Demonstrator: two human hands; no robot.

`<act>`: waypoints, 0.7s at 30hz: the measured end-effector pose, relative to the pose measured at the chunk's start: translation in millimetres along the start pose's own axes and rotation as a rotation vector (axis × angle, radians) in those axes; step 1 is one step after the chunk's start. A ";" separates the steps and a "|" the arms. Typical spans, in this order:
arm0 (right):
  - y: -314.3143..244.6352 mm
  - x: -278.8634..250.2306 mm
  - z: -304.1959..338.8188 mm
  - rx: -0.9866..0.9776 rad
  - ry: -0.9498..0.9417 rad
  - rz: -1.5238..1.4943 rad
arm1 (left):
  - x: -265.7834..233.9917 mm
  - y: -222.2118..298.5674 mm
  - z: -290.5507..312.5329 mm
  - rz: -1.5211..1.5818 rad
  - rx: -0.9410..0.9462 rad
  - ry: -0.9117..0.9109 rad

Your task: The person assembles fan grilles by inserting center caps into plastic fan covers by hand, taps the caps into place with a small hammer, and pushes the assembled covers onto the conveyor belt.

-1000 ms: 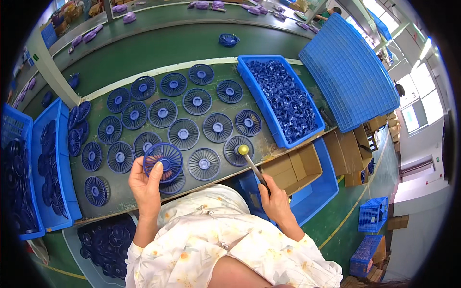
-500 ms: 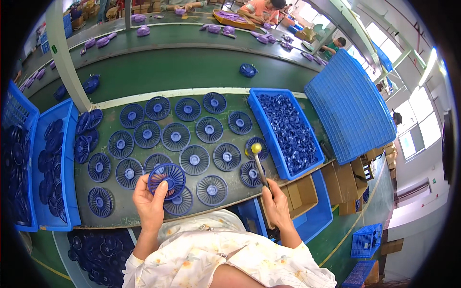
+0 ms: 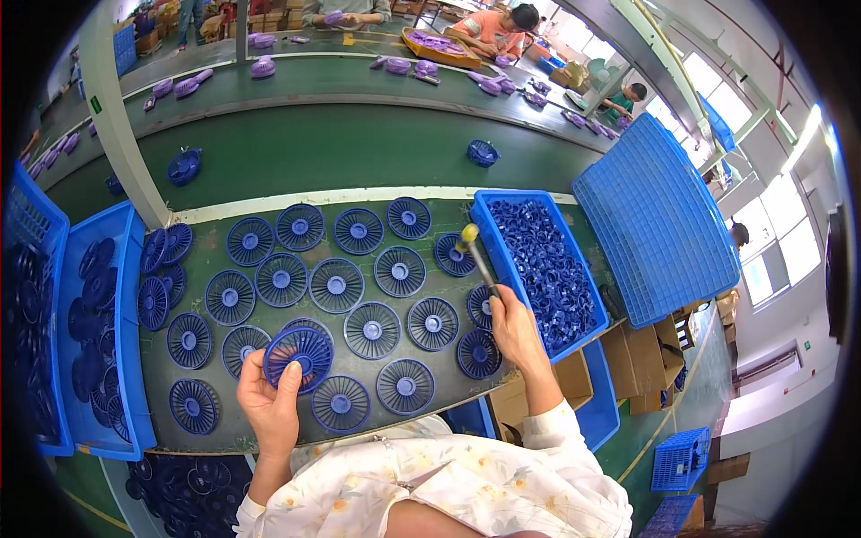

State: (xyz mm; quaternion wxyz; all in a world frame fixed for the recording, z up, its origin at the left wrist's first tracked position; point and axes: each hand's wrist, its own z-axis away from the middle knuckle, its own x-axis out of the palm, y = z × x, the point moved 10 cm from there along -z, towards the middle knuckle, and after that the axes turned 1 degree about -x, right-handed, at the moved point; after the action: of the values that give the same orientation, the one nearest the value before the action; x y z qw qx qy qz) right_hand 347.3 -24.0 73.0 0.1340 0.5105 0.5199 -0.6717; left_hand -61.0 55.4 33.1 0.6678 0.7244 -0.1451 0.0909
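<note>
A round dark-blue fan grille (image 3: 311,351) with thin spokes is tilted up in my left hand (image 3: 271,403), the thumb on its face and the fingers behind. My right hand (image 3: 517,330) is closed round the dark handle of a small mallet (image 3: 480,255) with a yellow head, raised over the right side of the bench. Several like grilles lie spread in rough rows on the bench (image 3: 215,453), among them one with a solid hub (image 3: 372,330) in the middle. My left hand hovers above the near grilles, apart from the mallet.
At the right a blue bin (image 3: 543,194) holds many small blue parts, beside an upright blue crate (image 3: 659,224). Blue bins (image 3: 139,359) of grilles stand at the left. A green conveyor (image 3: 341,148) runs behind, carrying blue pieces. People work with purple parts beyond.
My right hand has moved forward with the mallet, over the bench's right side. The left hand still holds the grille, slightly lower and further left in view. The whole view has shifted a little.
</note>
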 end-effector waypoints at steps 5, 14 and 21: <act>-1.0 7.2 4.6 0.021 0.031 0.012 | 0.2 -0.3 2.7 0.044 -0.068 0.012; -39.1 -19.8 120.0 -0.178 0.139 -0.137 | -6.8 1.1 4.2 0.007 -0.024 0.033; -3.1 20.9 123.7 0.157 -0.220 -0.053 | 9.1 2.3 9.1 -0.006 0.029 -0.038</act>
State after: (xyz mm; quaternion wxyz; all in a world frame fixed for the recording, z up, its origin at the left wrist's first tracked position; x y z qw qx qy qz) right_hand 268.2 -118.6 49.9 0.1319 0.4289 0.4611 -0.7655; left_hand -53.8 45.3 37.4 0.6547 0.7359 -0.1544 0.0771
